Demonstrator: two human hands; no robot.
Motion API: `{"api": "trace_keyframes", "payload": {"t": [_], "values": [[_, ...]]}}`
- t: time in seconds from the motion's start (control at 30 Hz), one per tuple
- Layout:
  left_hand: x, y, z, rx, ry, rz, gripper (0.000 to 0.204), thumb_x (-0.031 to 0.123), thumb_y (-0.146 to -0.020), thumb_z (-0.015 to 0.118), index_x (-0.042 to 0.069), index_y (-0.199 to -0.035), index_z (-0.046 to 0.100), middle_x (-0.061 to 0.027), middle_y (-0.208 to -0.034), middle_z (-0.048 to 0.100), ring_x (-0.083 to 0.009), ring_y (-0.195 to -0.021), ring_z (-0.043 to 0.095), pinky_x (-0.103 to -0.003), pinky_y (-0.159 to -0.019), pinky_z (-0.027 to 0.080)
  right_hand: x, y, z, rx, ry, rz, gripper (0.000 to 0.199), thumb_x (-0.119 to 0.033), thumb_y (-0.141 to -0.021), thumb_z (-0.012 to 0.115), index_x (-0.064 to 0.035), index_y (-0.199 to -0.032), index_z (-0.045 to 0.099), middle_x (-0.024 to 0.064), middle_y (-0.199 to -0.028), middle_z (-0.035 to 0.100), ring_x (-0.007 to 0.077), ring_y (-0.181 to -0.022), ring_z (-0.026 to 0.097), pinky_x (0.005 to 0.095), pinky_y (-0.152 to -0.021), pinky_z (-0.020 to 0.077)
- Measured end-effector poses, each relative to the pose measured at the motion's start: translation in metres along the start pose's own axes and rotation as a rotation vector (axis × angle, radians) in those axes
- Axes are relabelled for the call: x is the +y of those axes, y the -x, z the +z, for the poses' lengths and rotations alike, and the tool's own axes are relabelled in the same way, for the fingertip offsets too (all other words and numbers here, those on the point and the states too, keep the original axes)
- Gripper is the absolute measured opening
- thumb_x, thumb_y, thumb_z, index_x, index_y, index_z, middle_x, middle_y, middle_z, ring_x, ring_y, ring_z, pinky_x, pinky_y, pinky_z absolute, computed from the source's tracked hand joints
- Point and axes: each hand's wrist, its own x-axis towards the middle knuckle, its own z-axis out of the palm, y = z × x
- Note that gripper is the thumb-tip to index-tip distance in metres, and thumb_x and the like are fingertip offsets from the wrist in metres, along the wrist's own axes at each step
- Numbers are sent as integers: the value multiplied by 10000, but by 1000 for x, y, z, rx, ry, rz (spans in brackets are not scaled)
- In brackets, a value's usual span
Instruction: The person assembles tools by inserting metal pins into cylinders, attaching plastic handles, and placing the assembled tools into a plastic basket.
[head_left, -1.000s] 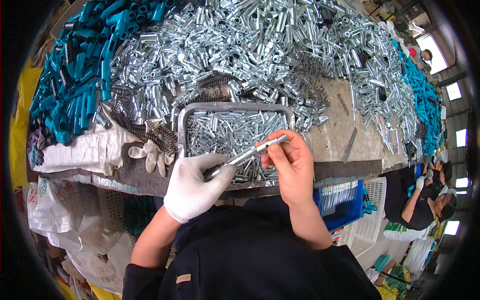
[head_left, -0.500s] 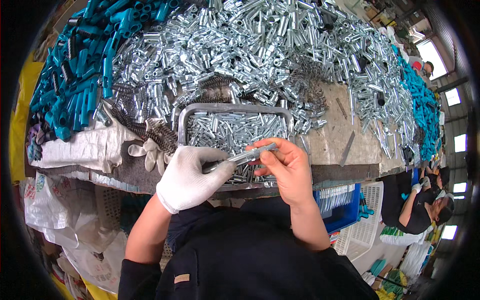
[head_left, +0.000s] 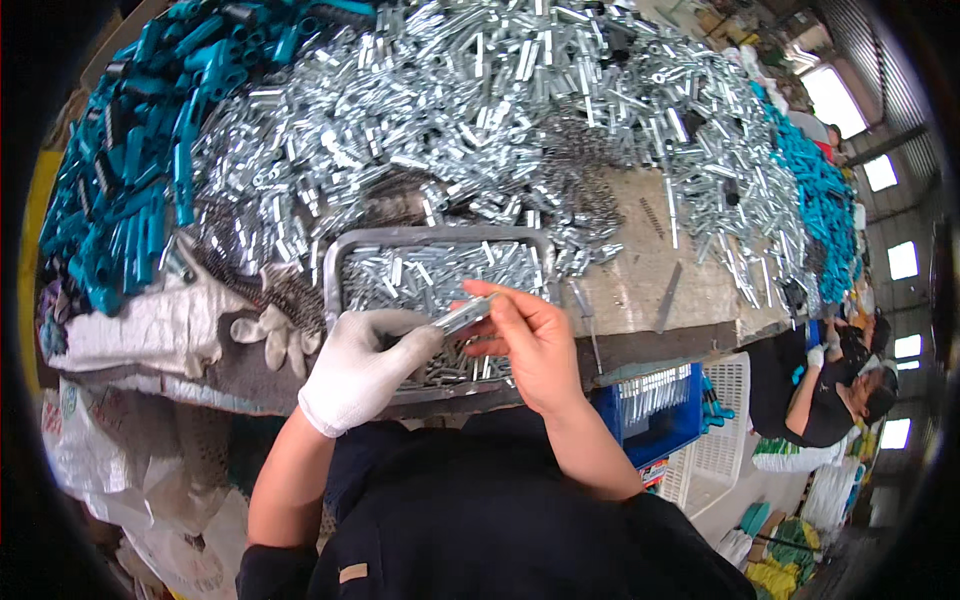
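A shiny metal tube-like part [head_left: 462, 318] is held between both of my hands, tilted up toward the right. My left hand [head_left: 358, 368], in a white glove, pinches its lower end between thumb and fingers. The bare fingers of my right hand [head_left: 535, 345] close round its upper end and partly hide it. Directly beneath the hands stands a grey rectangular tray [head_left: 440, 236], filled with small metal pins [head_left: 400, 268]. Which kind of fitting the held part is, I cannot tell.
A big heap of metal sleeves [head_left: 430, 120] covers the bench behind the tray. Teal tubular parts [head_left: 130, 160] are piled at left, near a loose white glove [head_left: 275, 335]. A flat blade [head_left: 669, 298] lies at right. Below the bench edge is a blue crate [head_left: 655, 432]; a co-worker [head_left: 830, 395] sits farther right.
The view has shifted, so the bench appears farther left and slightly lower. My right fingers now cover the upper end of the metal part, and less of it shows between my hands.
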Motion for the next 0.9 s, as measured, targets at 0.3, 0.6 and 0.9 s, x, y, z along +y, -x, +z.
{"api": "trace_keyframes", "payload": {"t": [0.3,0.6,0.9], "values": [[-34,-15,16,184,-37,8,262,226,-859,615,-20,-823,697,-17,-603,596,-68,-565,517,-257,-539,413,-52,-80,-174,688,659,-290,421,-183,-904,659,29,-1240,521,147,-1015,684,141,-831,645,247,-625,513],[-37,-18,18,189,-113,15,262,251,-848,631,3,-843,716,-46,-635,632,-99,-603,570,-283,-591,451,-92,-178,-191,747,532,-239,546,-326,-855,702,48,-1214,531,130,-1007,670,199,-909,633,295,-750,516],[-46,-18,19,171,-77,13,276,263,-844,635,3,-889,716,-85,-693,661,-136,-638,606,-303,-628,477,-77,-144,-238,547,639,-190,304,-255,-895,653,-1,-1054,602,70,-898,667,158,-814,604,292,-677,487]]}}
